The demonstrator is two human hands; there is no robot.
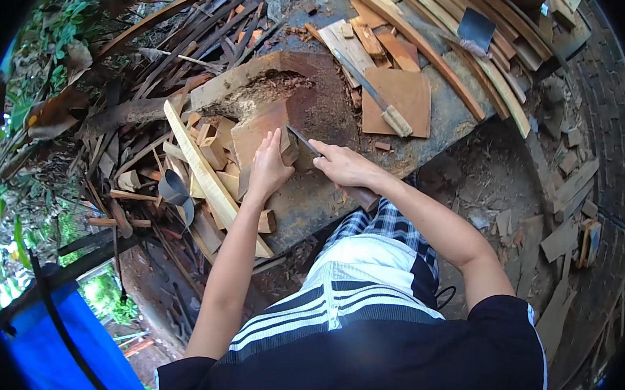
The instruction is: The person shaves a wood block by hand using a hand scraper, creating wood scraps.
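Observation:
My right hand (343,166) is wrapped round the brown handle (363,197) of a large knife, whose narrow dark blade (302,138) points up and to the left. The blade's tip end is right beside a small wooden block (287,148). Gripping that block from the left is my left hand (269,164), its fingers pointing away from me and partly hiding it. Beneath and behind lies a big, rough, reddish-brown chunk of wood (319,98) with a hollowed, crumbly patch.
A long knife with a wooden handle (397,121) lies across a square brown board (414,93). Curved wooden strips (438,55) are stacked at the back right. Left of my hands are a long pale strip (202,169), several offcuts and a grey cup-like object (174,187).

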